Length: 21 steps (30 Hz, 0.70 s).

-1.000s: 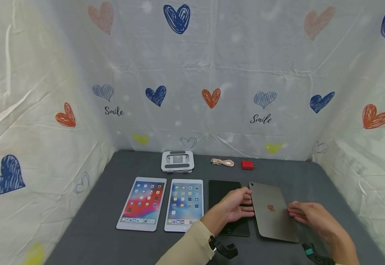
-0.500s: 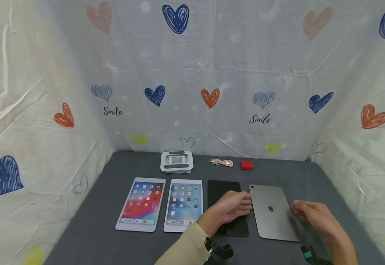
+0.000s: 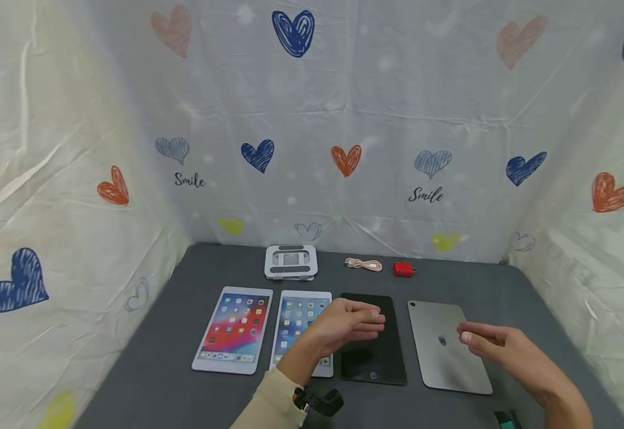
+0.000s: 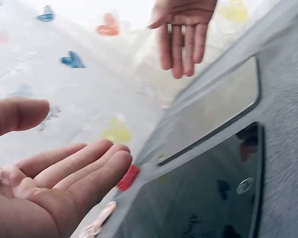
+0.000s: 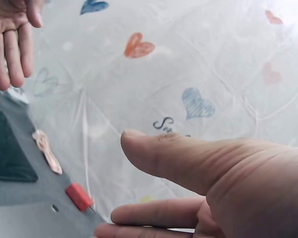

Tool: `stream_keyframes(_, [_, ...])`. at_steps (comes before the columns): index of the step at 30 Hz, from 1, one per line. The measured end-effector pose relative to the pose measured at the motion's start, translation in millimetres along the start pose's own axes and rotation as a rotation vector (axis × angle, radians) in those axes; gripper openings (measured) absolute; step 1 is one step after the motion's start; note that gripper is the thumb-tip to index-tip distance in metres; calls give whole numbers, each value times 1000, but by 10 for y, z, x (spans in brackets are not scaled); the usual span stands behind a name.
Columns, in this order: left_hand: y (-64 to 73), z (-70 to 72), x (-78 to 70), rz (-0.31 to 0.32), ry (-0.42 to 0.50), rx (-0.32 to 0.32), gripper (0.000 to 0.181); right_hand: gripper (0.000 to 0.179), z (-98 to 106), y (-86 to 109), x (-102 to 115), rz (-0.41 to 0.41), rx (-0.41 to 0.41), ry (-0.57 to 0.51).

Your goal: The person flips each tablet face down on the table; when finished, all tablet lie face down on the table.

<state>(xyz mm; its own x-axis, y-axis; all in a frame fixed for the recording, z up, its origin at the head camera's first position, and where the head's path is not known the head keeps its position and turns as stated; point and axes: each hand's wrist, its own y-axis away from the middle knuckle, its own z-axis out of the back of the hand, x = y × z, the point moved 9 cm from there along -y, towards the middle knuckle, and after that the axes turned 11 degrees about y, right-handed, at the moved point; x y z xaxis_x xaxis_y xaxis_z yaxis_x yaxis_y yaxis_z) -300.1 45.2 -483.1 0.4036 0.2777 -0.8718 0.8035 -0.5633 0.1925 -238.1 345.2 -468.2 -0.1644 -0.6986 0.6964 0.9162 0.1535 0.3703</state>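
My left hand [image 3: 346, 326] hovers over the black tablet [image 3: 377, 363], its fingers straight and holding nothing. In the left wrist view the thumb stands apart from the extended fingers [image 4: 84, 171]. My right hand [image 3: 505, 351] is above the right edge of the silver tablet [image 3: 440, 325], which lies back side up with a small camera at its top left corner. The right wrist view shows its thumb [image 5: 164, 153] spread from straight fingers, with nothing between. Partly behind the left hand lies a white tablet with a blue screen [image 3: 294, 319]. Farther left is a white tablet with a red screen [image 3: 233, 328].
Along the back of the grey table [image 3: 156, 369] are a folded silver stand [image 3: 291, 269], a bundled pale cable [image 3: 363, 264] and a red charger plug [image 3: 403, 269]. A white curtain [image 3: 301, 89] printed with hearts encloses the back and both sides.
The silver tablet has settled flat on the table, and both hands have come off its edges. My left hand has moved left over the black tablet; my right hand has risen over the silver one.
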Motion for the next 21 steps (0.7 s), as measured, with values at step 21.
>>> stream_keyframes(21, [396,733,-140,16,-65,-163,50,67,-568,-408,368,208,139,-270])
